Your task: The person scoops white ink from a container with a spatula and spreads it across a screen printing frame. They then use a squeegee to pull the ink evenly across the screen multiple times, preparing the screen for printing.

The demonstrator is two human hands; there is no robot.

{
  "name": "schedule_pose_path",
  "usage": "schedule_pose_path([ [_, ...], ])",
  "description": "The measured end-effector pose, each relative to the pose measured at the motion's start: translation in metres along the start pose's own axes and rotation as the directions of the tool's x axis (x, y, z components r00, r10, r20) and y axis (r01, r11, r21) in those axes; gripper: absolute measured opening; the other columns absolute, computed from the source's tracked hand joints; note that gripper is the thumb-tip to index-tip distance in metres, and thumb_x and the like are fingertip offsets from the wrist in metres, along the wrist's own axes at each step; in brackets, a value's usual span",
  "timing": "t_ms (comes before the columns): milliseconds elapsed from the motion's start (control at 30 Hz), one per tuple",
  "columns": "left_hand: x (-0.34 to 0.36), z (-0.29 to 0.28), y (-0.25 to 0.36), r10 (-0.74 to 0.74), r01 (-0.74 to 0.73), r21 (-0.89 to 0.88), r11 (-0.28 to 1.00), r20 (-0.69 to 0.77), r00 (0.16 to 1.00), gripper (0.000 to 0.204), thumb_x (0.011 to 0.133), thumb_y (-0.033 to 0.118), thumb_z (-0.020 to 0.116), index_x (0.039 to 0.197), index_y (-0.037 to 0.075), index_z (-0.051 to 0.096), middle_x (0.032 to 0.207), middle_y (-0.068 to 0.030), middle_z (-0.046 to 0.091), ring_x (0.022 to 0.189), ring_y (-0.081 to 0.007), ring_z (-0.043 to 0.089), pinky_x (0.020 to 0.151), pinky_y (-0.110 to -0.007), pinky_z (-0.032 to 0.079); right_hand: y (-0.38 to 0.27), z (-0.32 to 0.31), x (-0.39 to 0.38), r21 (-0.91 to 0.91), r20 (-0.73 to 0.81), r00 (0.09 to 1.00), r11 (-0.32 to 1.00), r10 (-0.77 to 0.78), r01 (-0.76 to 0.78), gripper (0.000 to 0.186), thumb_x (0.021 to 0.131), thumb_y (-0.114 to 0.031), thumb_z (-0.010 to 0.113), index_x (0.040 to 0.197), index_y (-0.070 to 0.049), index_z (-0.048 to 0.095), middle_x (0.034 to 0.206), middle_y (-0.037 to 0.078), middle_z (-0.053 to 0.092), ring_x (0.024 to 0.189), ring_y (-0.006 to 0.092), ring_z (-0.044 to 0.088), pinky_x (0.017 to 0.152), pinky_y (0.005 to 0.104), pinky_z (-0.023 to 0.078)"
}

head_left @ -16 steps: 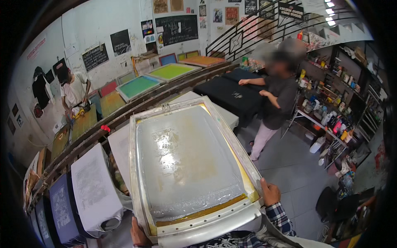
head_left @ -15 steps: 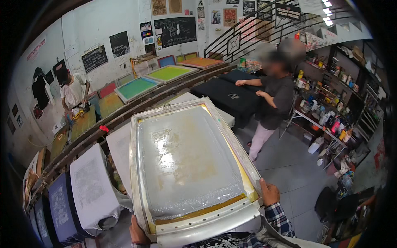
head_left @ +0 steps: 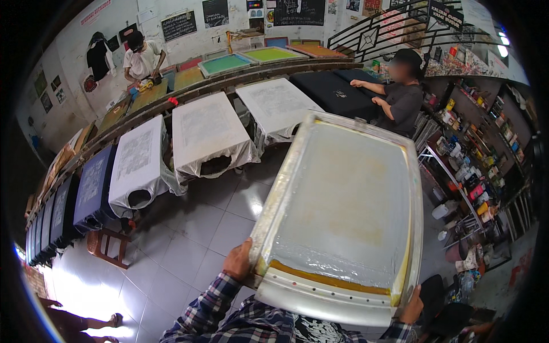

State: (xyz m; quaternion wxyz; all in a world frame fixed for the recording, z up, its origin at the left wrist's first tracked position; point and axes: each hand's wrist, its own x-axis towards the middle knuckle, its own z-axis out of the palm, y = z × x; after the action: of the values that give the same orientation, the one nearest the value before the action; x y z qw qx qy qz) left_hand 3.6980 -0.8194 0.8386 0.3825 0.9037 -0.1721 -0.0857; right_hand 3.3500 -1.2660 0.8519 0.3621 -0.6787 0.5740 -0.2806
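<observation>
A large screen-printing frame (head_left: 343, 223), metal-edged with pale mesh and a yellow band along its near end, fills the right half of the view. It is carried flat, clear of any counter, over a grey tiled floor (head_left: 189, 246). Half a second ago it hung above the white print pallets; now it has swung to the right and those pallets lie well apart on the left, so the frame appears to be on its way from one station to another.

A long counter (head_left: 189, 91) curves along the back wall, carrying white shirts (head_left: 209, 128), dark shirts and green screens. A person in a dark top (head_left: 400, 94) leans over it at the right; another stands at the far left end.

The left hand (head_left: 237, 260) is clamped on the frame's near left corner. The right hand (head_left: 413, 303), in a plaid sleeve, grips the near right corner. The hands are held wide apart.
</observation>
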Motion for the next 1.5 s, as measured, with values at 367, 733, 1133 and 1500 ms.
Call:
schedule_pose_path([
  [367, 0.030, 0.151, 0.144, -0.091, 0.151, -0.194, 0.969, 0.285, 0.954, 0.072, 0.106, 0.060, 0.033, 0.122, 0.002, 0.071, 0.122, -0.0308, 0.068, 0.118, -0.0459, 0.063, 0.105, -0.047, 0.046, 0.181, -0.150, 0.068, -0.949, 0.039, 0.968, 0.295, -0.247, 0.113, 0.044, 0.106, -0.026, 0.058, 0.148, -0.012, 0.057, 0.129, 0.021, 0.070, 0.107, 0.0381, 0.070, 0.090, 0.0465, 0.057],
  [733, 0.070, 0.280, 0.279, 0.167, -0.109, -0.157, 0.982, 0.429, 0.888, 0.046, 0.111, 0.037, 0.036, 0.135, 0.004, 0.058, 0.118, -0.0265, 0.069, 0.107, -0.0434, 0.066, 0.099, -0.048, 0.050, 0.227, -0.265, 0.132, -0.693, -0.056, 0.982, 0.715, -0.178, 0.090, 0.064, 0.104, -0.022, 0.054, 0.163, -0.008, 0.032, 0.151, 0.018, 0.055, 0.136, 0.0325, 0.055, 0.111, 0.0387, 0.047],
  [1133, 0.056, 0.337, 0.379, 0.034, 0.022, -0.130, 0.991, 0.418, 0.908, 0.069, 0.105, 0.059, 0.036, 0.120, 0.001, 0.071, 0.125, -0.0266, 0.069, 0.116, -0.0446, 0.063, 0.104, -0.048, 0.045, 0.334, -0.337, 0.208, -0.972, 0.221, 0.826, -0.053, -0.519, 0.227, 0.059, 0.101, -0.018, 0.054, 0.159, -0.012, 0.042, 0.164, 0.016, 0.041, 0.141, 0.0367, 0.049, 0.117, 0.0447, 0.043],
  [1500, -0.021, 0.371, 0.450, 0.169, -0.156, -0.114, 0.981, 0.117, 0.979, 0.059, 0.110, 0.048, 0.035, 0.122, -0.001, 0.066, 0.121, -0.0262, 0.070, 0.113, -0.0457, 0.062, 0.100, -0.047, 0.047, 0.229, -0.343, 0.322, 0.298, -0.281, 0.940, 0.949, 0.195, -0.108, 0.079, 0.101, -0.063, 0.057, 0.108, 0.014, 0.072, 0.099, 0.017, 0.075, 0.088, 0.0225, 0.068, 0.084, 0.0368, 0.053],
])
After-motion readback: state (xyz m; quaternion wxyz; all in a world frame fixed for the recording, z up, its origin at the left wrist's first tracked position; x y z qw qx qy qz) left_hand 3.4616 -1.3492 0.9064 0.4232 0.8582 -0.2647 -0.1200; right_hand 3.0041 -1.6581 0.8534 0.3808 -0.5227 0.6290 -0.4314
